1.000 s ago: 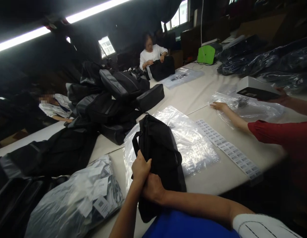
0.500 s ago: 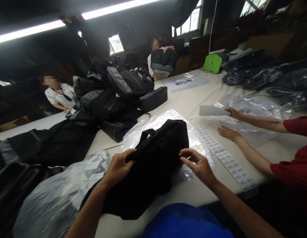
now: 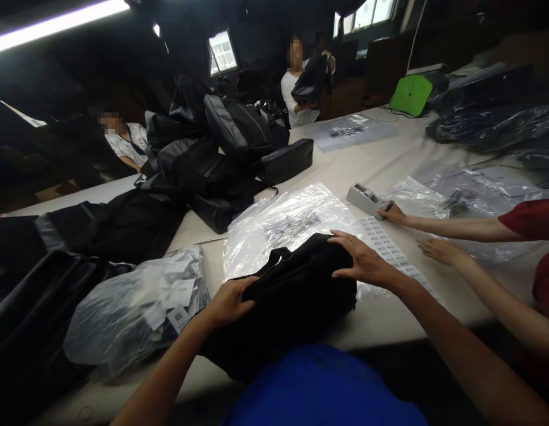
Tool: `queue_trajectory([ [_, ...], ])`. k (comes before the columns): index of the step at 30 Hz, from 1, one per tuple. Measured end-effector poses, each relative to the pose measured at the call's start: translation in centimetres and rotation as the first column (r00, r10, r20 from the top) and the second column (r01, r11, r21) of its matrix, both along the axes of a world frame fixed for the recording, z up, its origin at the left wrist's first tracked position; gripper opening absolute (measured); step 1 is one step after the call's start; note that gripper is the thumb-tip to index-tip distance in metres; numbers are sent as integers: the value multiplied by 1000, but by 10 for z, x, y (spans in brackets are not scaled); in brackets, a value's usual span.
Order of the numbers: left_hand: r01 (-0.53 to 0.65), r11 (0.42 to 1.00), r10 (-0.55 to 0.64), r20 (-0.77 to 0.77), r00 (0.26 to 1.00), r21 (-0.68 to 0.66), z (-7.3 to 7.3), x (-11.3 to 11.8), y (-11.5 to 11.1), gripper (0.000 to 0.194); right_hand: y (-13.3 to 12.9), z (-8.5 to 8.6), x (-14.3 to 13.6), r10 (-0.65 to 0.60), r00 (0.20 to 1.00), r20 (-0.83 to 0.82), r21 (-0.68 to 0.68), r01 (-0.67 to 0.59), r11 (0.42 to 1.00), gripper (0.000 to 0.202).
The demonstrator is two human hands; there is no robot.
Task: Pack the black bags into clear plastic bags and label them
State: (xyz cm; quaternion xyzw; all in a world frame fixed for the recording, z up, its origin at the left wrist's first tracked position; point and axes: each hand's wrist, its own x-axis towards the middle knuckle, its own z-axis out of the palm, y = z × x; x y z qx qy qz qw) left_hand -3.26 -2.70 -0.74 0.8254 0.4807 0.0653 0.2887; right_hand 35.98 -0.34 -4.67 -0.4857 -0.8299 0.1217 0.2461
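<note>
A: Starting with the head view, the only one: what step is in hand?
B: Handling, I'd judge. The soft black fabric bag (image 3: pixel 296 296) is at the near edge of the white-topped table (image 3: pixel 332 168), right against the wearer's blue clothing (image 3: pixel 319 384).

A: And the fingers?
B: The left hand (image 3: pixel 230 302) pinches the bag's upper edge at its left end, thumb on the near side. The right hand (image 3: pixel 363 260) has thumb and fingers spread against the right end (some tips are hard to make out).

A: What would the next move call for?
B: A firmer right-hand hold, I think; the cloth looks limp enough to sag.

A: Which way does it point?
B: Its long axis runs left to right, the right end slightly farther off. The black webbing handle (image 3: pixel 277 255) sits along the far upper edge, toward the clear, shiny plastic sheet (image 3: pixel 292 216) just beyond.
</note>
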Motion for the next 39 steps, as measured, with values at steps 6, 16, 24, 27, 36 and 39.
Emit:
queue_trajectory([
  [6, 155, 976, -119, -225, 967, 151, -29, 10, -25, 80, 6, -6, -24, 116, 968, 224, 60, -132, 989, 96],
  [16, 11, 957, 56, -223, 973, 289, -11, 14, -19, 43, 27, 36, -41, 259, 923, 284, 66, -289, 955, 77],
  [24, 80, 875, -44, -87, 995, 477, 14, -24, -79, 53, -40, 61, -66, 355, 913, 203, 81, -377, 923, 27],
  [27, -28, 909, 45, -30, 999, 415, 36, -36, -64, 51, -32, 87, -72, 318, 944, 83, -11, -318, 948, 24],
  [36, -135, 858, 252, 178, 951, -496, 14, -45, 83, 35, 143, 42, -116, 283, 934, -220, -730, -350, 588, 46],
  [39, -136, 733, 316, 156, 936, -667, -27, -54, 75, 38, 139, -6, -129, 283, 923, -261, -807, -369, 461, 41],
])
